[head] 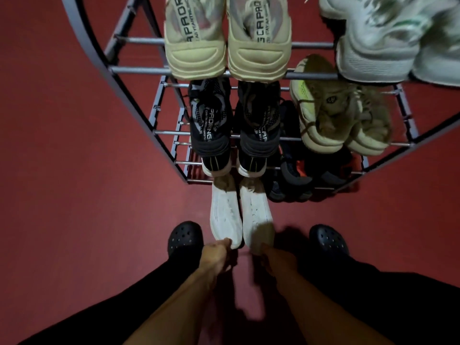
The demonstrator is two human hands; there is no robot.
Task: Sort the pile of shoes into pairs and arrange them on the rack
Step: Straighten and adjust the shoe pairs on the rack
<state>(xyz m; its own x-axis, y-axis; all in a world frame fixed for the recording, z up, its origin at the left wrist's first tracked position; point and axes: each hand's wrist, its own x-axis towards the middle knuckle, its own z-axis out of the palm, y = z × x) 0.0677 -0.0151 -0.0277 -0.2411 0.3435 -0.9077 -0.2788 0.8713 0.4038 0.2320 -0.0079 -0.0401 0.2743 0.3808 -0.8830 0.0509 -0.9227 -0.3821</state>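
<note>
The left hand [219, 255] pinches the heel of the left white shoe [225, 217]; the right hand [273, 257] grips the heel of the right white shoe [256, 215]. Both shoes lie side by side, toes pointing into the bottom of the metal rack [139, 70]. Above them sit a black pair [234, 125], a cream pair [226, 38], an olive pair [341, 113] and a pale grey pair [388, 38]. Black clogs [185, 239] stand on the red floor [74, 183]

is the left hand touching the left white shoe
Touching: the head view shows the left hand pinching the heel end of the left white shoe.
</note>
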